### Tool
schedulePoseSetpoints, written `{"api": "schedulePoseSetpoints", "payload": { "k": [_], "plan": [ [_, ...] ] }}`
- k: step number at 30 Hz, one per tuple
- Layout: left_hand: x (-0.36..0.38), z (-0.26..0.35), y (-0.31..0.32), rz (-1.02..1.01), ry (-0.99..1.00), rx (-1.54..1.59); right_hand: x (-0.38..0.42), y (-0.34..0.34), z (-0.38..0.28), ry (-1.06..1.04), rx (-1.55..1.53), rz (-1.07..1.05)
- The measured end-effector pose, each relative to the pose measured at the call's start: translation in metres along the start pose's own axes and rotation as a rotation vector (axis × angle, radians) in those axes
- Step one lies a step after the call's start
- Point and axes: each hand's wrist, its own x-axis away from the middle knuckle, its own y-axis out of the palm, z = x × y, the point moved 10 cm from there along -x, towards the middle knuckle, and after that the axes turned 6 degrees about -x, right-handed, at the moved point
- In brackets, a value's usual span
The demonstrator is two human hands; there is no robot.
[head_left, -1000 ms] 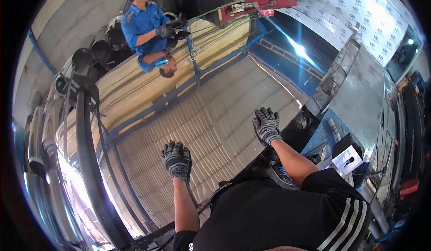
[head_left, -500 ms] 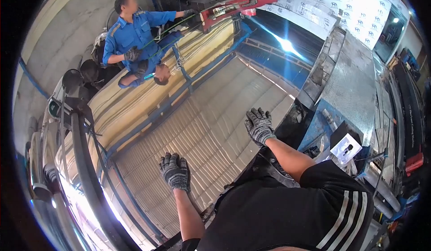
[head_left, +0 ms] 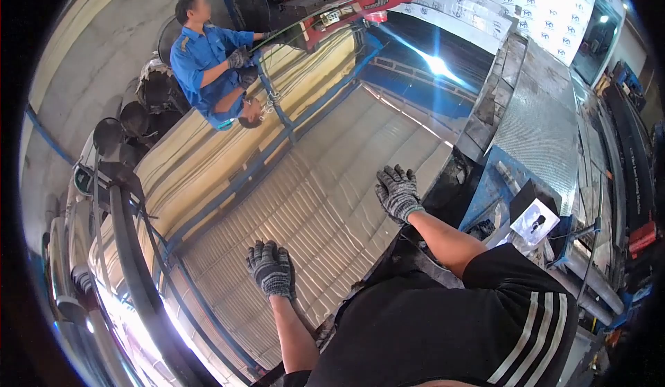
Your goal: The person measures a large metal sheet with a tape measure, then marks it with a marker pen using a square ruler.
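A large, shiny metal sheet (head_left: pixel 332 172) lies in front of me and mirrors the roof and the co-worker. My left hand (head_left: pixel 269 269), in a grey knitted glove, rests flat near the sheet's close edge with its fingers spread. Further right, my right hand (head_left: pixel 399 194), gloved alike, lies palm down on the sheet, fingers apart. Neither hand holds anything. Across the sheet a co-worker in blue (head_left: pixel 204 58) stands with gloved hands at its far edge.
A red machine (head_left: pixel 360 13) stands at the far end. Dark metal bars (head_left: pixel 131 248) run along the left. To the right are a textured metal plate (head_left: pixel 537 144), a white card (head_left: pixel 535 222) and pipes (head_left: pixel 585 293).
The co-worker's nearer hand has moved right and closer to the sheet's edge, and the body leans more. My hands have kept nearly the same place on the sheet. The view has shifted slightly.
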Motion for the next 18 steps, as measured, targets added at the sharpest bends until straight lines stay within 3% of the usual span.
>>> {"api": "schedulePoseSetpoints", "payload": {
  "k": [18],
  "plan": [
    [0.0002, -0.0011, 0.0079, 0.021, 0.045, -0.007, 0.0, -0.0022, 0.0004, 0.016, -0.016, -0.027]
  ]
}}
